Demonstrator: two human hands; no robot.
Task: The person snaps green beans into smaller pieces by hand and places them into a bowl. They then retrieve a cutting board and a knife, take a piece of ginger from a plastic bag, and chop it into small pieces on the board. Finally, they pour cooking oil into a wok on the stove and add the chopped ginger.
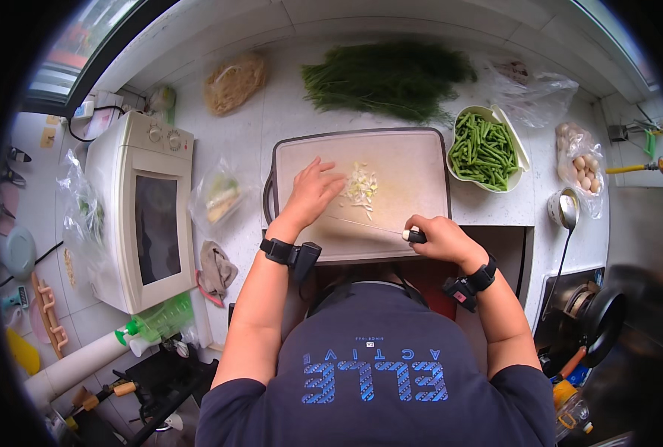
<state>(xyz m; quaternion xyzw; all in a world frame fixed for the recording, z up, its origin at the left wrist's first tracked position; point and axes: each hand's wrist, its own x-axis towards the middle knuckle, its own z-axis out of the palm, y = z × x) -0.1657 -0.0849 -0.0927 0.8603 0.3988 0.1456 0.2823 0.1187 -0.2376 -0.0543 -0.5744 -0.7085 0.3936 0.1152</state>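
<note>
A cutting board with a dark rim lies on the white counter, bearing a small heap of chopped pale garlic or scallion. My left hand is spread just left of the heap, fingers apart, holding nothing. In my right hand, near the board's lower right corner, is the black handle of a kitchen knife. Its thin blade points left across the board, below the heap, seen nearly edge-on. Right of the board sits a pale bowl of cut green beans.
Feathery green herbs and a bag of dried noodles or similar lie behind the board. Bagged eggs, a cup with a ladle and a frying pan are at right. A white microwave oven and a grey cloth are at left.
</note>
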